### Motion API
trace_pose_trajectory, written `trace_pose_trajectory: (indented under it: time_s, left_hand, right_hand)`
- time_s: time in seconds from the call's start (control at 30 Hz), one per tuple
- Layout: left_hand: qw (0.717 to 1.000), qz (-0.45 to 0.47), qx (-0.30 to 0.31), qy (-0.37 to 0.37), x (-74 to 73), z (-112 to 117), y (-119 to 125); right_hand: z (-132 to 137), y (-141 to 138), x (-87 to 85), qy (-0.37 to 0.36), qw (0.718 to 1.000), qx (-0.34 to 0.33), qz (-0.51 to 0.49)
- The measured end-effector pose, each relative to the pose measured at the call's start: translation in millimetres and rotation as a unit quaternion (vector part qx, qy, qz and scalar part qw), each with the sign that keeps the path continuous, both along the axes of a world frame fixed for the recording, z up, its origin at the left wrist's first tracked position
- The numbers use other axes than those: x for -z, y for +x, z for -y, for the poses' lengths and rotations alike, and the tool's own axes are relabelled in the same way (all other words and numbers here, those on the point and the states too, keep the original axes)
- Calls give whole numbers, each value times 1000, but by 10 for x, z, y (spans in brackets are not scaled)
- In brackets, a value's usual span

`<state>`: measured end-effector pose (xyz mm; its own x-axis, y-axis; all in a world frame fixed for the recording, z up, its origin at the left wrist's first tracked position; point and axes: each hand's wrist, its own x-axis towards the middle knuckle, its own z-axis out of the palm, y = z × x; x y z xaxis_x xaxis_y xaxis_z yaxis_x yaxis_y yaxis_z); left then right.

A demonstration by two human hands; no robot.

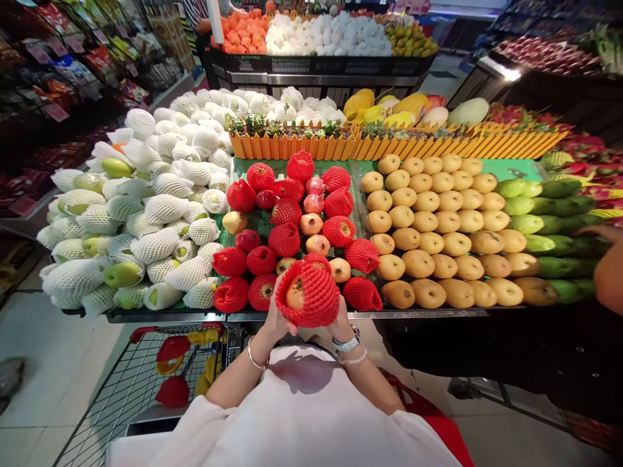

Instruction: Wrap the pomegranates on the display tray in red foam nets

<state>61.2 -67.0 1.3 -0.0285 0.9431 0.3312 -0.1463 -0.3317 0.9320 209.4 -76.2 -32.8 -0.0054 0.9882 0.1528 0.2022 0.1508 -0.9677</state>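
Observation:
Between my two hands, just over the front edge of the fruit stand, is a pomegranate (311,295) in a red foam net. Part of its pale skin shows at the left side of the net. My left hand (276,318) is closed around its left side, and my right hand (341,316) grips its right side; the fruit hides most of my fingers. Beyond them lie several more pomegranates, some in red nets like the one at the front left (231,295), others bare like the pale one (318,244).
Net-wrapped green fruit (160,246) is heaped on the left. Rows of round tan fruit (431,243) lie on the right, beside green fruit (559,266). An orange picket border (292,146) runs behind. A shopping cart (131,376) stands at lower left; another person's arm (610,272) is at far right.

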Motion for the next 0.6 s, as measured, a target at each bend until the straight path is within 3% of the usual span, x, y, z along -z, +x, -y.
trace_pose_trajectory:
  time_s: [0.13, 0.3, 0.47, 0.6]
  left_hand:
    - [999, 26, -41, -14, -23, 32, -71]
    - [980, 152, -76, -104, -22, -24, 30]
    - [895, 329, -148, -262, 31, -41, 126]
    - [840, 411, -148, -322, -132, -27, 99]
  right_hand:
    - [-61, -35, -332, 5, 999, -29, -17]
    - [-93, -54, -362, 2, 999, 20, 32]
    - [-44, -12, -493, 27, 995, 39, 85]
    - [-49, 45, -555, 136, 988, 68, -1]
